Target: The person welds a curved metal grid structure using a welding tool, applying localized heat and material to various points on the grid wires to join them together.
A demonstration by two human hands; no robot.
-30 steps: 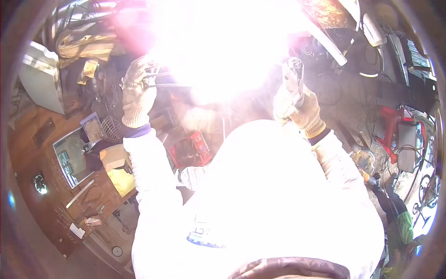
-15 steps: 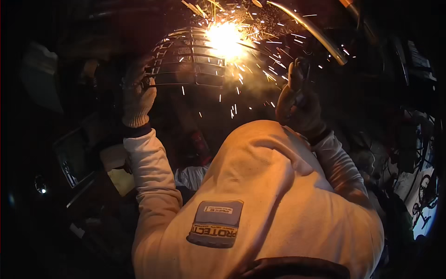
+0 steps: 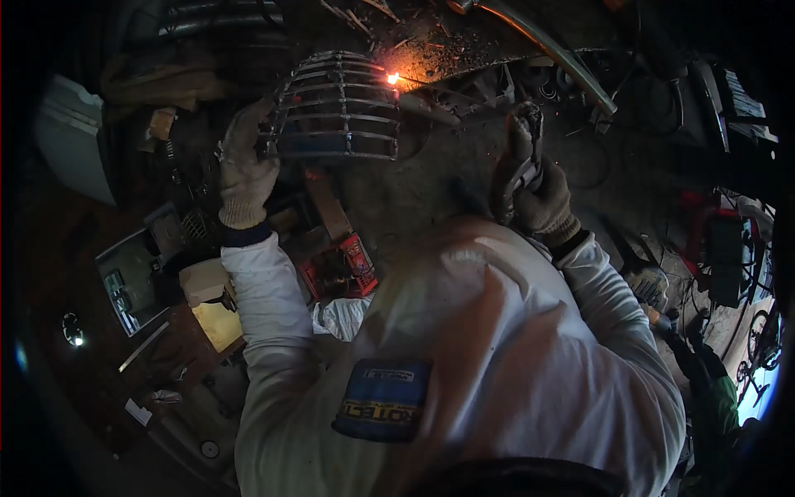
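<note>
A curved grille of thin metal bars stands in front of me, left of centre. My left hand, in a light knitted glove, grips its left edge. A small orange glow sits at the grille's upper right edge. Toward it reaches a thin welding rod from the right. My right hand, also gloved, is closed round a welding electrode holder, whose jaws are dark and partly hidden by the glove. White fabric with a blue printed patch covers the lower middle of the view.
A metal work surface strewn with dark bits lies at the far side, with a curved metal tube across its right. A red open-framed box stands below the grille. At right, another person's green sleeve shows near a dark red-framed machine.
The bright arc and flying sparks have died down to a small orange glow. The surroundings show more clearly. Both hands stay nearly in place.
</note>
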